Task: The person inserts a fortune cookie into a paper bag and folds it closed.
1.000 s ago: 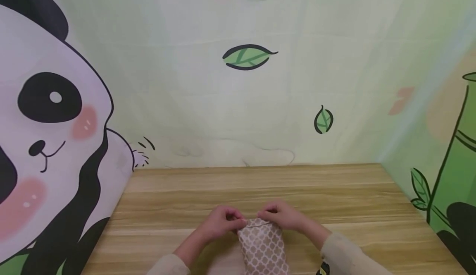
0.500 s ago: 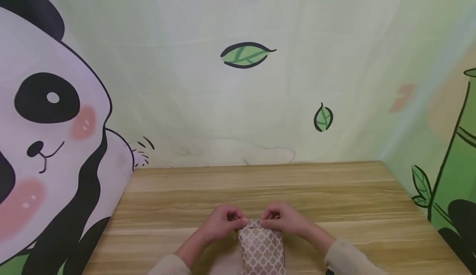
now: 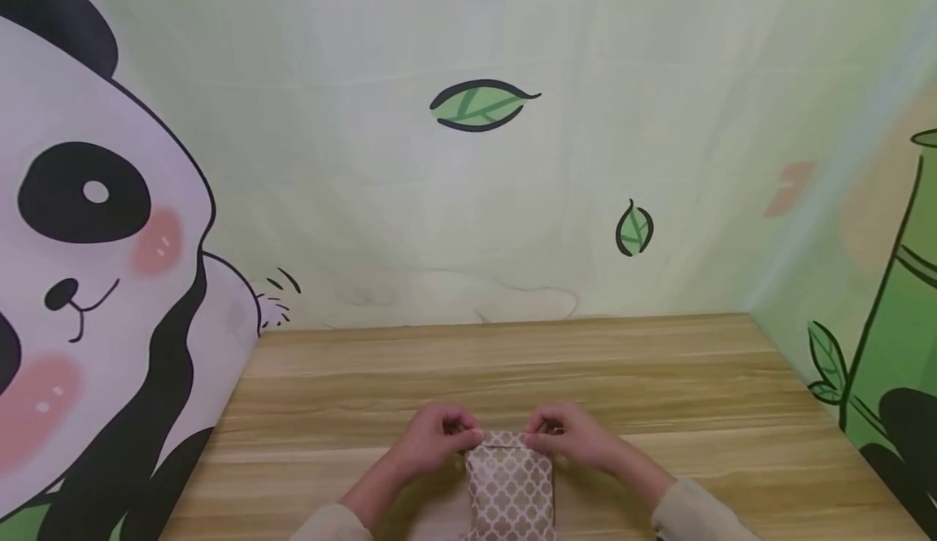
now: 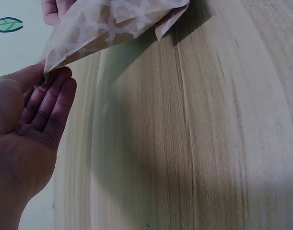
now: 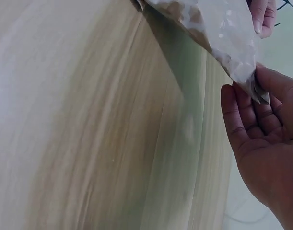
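A brown paper bag (image 3: 510, 494) with a white lattice pattern stands out in the head view at the bottom middle, its lower end cut off by the frame. Along its far end runs a narrow strip (image 3: 503, 439) with a crease below it. The left hand (image 3: 437, 441) pinches the left corner of that end between thumb and fingers. At the right corner, the right hand (image 3: 573, 437) pinches the same end. Up close, the left wrist view has the bag's corner (image 4: 57, 52) between thumb and fingertips; the right wrist view has the other corner (image 5: 242, 72) likewise pinched.
The bag is over a wood-grain table (image 3: 351, 386). Behind it hangs a pale green backdrop (image 3: 351, 159) with a printed panda (image 3: 110, 297) on the left and printed bamboo (image 3: 893, 338) on the right.
The right hand has slid rightward along the bag's far end to its corner. The strip there shows more plainly, and the bag lies straighter. The left hand has kept its place.
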A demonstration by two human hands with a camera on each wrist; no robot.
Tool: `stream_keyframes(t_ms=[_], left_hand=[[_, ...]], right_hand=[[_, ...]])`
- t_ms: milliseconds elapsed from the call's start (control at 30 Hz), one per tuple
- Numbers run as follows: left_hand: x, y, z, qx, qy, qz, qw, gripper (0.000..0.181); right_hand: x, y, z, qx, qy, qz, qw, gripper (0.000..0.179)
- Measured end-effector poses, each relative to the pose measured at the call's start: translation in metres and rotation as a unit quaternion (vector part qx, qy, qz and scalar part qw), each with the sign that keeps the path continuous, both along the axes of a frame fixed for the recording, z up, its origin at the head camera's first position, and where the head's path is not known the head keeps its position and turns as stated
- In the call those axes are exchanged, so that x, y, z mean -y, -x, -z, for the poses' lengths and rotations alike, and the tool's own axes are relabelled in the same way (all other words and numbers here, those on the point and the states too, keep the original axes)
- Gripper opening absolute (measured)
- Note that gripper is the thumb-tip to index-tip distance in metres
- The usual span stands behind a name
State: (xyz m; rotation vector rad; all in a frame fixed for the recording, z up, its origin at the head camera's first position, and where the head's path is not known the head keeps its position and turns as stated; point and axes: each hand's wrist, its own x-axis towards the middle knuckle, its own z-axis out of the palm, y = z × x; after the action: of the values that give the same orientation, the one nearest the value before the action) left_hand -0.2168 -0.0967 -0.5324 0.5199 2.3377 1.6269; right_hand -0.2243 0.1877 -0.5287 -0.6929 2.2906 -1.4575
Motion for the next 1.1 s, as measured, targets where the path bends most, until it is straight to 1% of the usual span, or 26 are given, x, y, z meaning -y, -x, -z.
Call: stream_keyframes(t_ms=[133,200,267,367,500,600,700,800,933,1100], left_hand=[[0.002,0.0,0.002,-0.01,-0.002,0.003,0.9999,0.01],[0.004,0.0,0.002,-0.018,0.001,0.012,0.9998,0.01],[0.005,0.001,0.002,-0.027,0.011,0.022,0.9993,0.01],[0.005,0.005,0.001,-0.044,0.043,0.033,0.9975,0.01],[-0.006,0.012,-0.005,-0.059,0.093,0.046,0.9928,0.017],[-0.017,0.016,-0.01,-0.077,0.119,0.067,0.9877,0.017],[-0.026,0.019,-0.014,-0.09,0.126,0.083,0.9844,0.016],[-0.03,0.019,-0.015,-0.106,0.123,0.095,0.9821,0.014],[-0.025,0.019,-0.013,-0.125,0.121,0.098,0.9798,0.01],[-0.01,0.019,-0.009,-0.137,0.126,0.091,0.9783,0.01]], right_hand=[[-0.004,-0.004,0.0,0.009,0.01,0.004,0.9999,0.008],[-0.006,-0.006,0.0,0.008,0.012,0.005,0.9999,0.009],[-0.007,-0.007,0.001,0.005,0.012,0.008,0.9999,0.009],[-0.008,-0.007,0.002,-0.008,0.006,0.009,0.9999,0.009],[-0.005,-0.007,0.002,-0.025,-0.003,0.011,0.9996,0.01],[-0.001,-0.007,0.001,-0.031,-0.007,0.013,0.9994,0.011],[0.001,-0.007,0.001,-0.025,-0.006,0.016,0.9995,0.01],[0.002,-0.007,0.0,-0.02,0.001,0.017,0.9996,0.008],[0.001,-0.008,0.001,-0.033,0.016,0.012,0.9993,0.009],[-0.005,-0.009,0.005,-0.05,0.024,0.017,0.9983,0.009]])
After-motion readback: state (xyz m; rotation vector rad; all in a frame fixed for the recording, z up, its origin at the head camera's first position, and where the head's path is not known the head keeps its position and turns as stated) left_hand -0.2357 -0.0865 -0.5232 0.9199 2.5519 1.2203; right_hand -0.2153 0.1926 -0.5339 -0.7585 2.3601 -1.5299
